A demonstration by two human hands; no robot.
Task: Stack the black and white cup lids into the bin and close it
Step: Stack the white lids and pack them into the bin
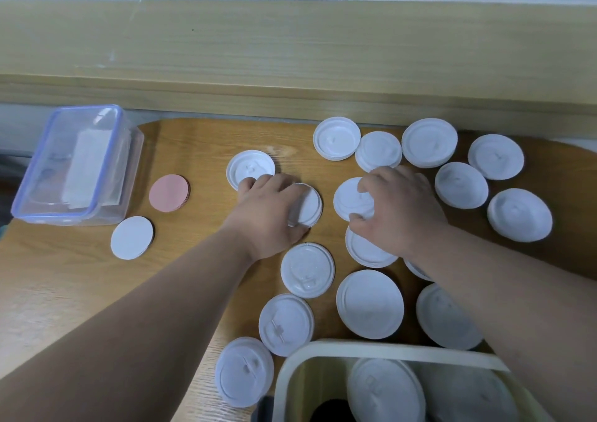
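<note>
My left hand (271, 208) curls over one white lid (308, 207), my right hand (400, 208) pinches a second lid (350, 200) by its rim, hands apart above the desk (193, 150). The bin (323, 347) sits back toward me, nearer my right arm, open, holding white lids (384, 389) plus something black (332, 410) I can't identify. Loose lids (370, 303) lie all round.

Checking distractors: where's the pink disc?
Head view, left side: pink disc between the clear box and the left hand, beyond a white disc.
</note>
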